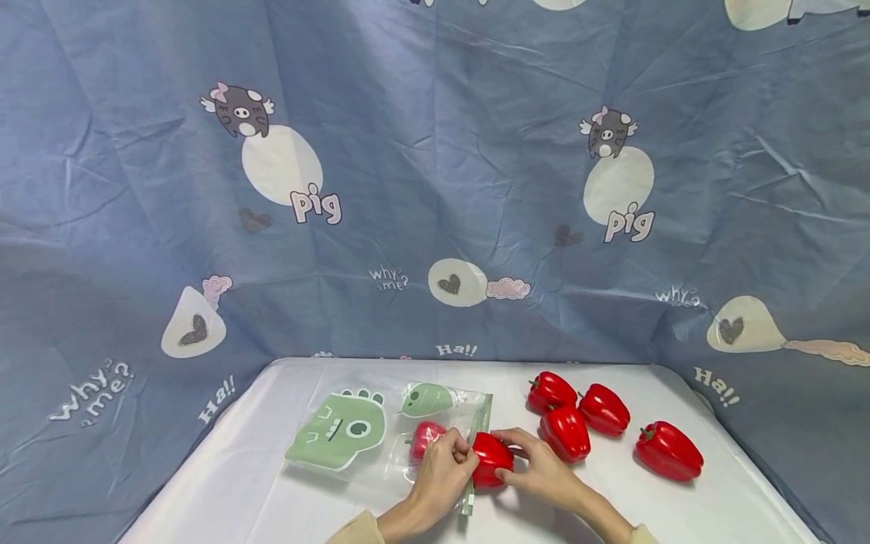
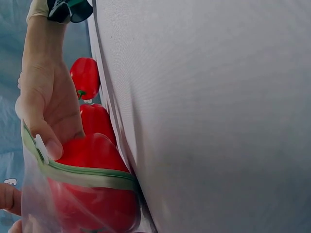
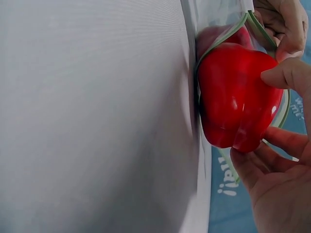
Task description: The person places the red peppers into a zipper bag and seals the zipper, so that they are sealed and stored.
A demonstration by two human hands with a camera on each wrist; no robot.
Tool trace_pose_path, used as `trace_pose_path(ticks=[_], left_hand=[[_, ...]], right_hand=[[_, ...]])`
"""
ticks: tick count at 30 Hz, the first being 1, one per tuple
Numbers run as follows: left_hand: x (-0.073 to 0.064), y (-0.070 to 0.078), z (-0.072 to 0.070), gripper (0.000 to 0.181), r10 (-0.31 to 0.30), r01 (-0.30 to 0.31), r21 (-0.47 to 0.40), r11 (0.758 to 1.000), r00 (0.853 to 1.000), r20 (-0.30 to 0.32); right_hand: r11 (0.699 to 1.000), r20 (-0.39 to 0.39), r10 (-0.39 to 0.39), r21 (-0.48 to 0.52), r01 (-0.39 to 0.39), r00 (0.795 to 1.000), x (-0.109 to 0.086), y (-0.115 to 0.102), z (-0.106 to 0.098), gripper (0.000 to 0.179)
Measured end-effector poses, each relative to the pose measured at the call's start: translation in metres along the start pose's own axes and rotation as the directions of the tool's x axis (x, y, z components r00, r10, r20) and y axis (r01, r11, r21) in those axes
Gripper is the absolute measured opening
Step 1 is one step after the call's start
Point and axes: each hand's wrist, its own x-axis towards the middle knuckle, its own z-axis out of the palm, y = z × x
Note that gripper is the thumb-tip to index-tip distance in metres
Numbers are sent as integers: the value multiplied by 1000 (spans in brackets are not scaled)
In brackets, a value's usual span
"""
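Red pepper (image 1: 492, 459) lies within the right grip (image 1: 546, 470), at the bag mouth (image 1: 485, 412).

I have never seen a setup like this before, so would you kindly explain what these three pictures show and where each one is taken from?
There is no machine here, just a person's bare left hand and right hand. The widest picture comes from a camera worn on the head, looking forward and down. The other two come from a camera on each wrist, so the scene looks turned sideways.

On the white table lies a clear bag with green prints, one red pepper inside it. Four loose peppers lie to its right. The right hand holds another, the held pepper, at the bag's opening, while the left hand pinches the bag's edge. A blue printed cloth hangs behind.
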Motion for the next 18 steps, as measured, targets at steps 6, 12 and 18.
trace_pose_path(ticks=[6, 12, 18], left_hand=[[-1, 0, 0, 10, -1, 1, 0, 1000, 1000, 11], [0, 0, -1, 11, 9, -9, 3, 1000, 1000, 20], [0, 1, 0, 11, 13, -13, -11, 1000, 1000, 8]], right_hand=[[1000, 21, 29, -3, -29, 999, 4, -3, 3, 53], [999, 27, 17, 28, -18, 999, 8, -2, 9, 55], [999, 23, 13, 38, -13, 1000, 11, -6, 14, 55]])
